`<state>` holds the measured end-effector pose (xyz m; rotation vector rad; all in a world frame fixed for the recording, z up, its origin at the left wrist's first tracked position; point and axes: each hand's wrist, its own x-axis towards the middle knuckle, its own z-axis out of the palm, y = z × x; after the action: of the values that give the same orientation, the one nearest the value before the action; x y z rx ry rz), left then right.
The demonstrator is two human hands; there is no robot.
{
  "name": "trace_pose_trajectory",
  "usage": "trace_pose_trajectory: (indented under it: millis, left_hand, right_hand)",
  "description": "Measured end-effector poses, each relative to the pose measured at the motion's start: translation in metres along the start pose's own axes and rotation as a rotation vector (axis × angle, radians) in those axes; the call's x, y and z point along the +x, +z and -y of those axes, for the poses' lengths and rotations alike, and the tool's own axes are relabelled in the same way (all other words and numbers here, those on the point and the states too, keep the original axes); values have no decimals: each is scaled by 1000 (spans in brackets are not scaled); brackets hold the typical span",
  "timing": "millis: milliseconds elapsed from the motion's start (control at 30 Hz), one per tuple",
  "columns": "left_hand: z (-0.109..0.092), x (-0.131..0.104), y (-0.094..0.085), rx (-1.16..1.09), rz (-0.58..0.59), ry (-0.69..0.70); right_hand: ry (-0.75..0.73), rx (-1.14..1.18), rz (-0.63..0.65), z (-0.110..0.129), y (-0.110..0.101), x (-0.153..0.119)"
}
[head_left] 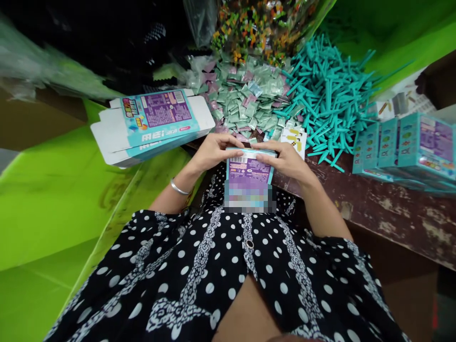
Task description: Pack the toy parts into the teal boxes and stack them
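A teal and purple printed carton (249,173) is held upright at the table's near edge, close to my body. My left hand (221,149) grips its upper left corner, with the thumb on the printed face and the fingers over the top edge. On the upper right corner my right hand (283,159) holds it the same way. Its lower part is blurred out. Just beyond the hands lies a heap of small green and pink sachets (245,102). A white card with yellow pictures (295,138) lies beside my right hand.
Flattened cartons (153,123) are stacked at the left. A large pile of teal plastic sticks (327,95) spreads at the back right. Filled-out cartons (406,147) stand on the worn brown table (384,209) at the right. A clear bag of orange and green pieces (263,28) sits behind.
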<state>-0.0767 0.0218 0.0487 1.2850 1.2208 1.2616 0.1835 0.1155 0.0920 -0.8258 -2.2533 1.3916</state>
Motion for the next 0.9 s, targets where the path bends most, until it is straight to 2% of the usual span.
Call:
trace_pose_trajectory:
  millis: [67,133,200,267,433,567,633,667,800,833,900]
  left_hand:
    - [-3,-2,5,53,-86,36]
    - [-1,-3,9,65,-169,54]
    - [3,-6,11,41,-196,65]
    - [7,-10,9,-3,-141,92]
    - [19,-29,-1,-65,93,132]
    - [24,-37,-1,-64,128,94]
    - [25,-34,-2,-80,63,136]
    - [26,-31,-4,-91,-8,172]
    - [26,-18,-13,-139,-418,302]
    - [24,-17,-14,-133,-478,308]
    - [17,-20,-12,-37,-482,283]
  right_hand:
    - [36,-12,55,6,-4,4]
    - [58,-8,54,10,-4,7]
    - [53,-9,59,11,-2,7]
    - [35,-27,82,8,-1,2]
    - [-65,-232,139,-6,4,-20]
    - [-102,-322,129,-11,13,-27]
    - [-104,-292,69,-10,13,-29]
    - [-92,-254,28,-10,12,-31]
    - [5,-59,-81,-15,-6,-46]
    - [33,-6,-117,-19,-12,-52]
    - [86,114,-247,-26,-19,-63]
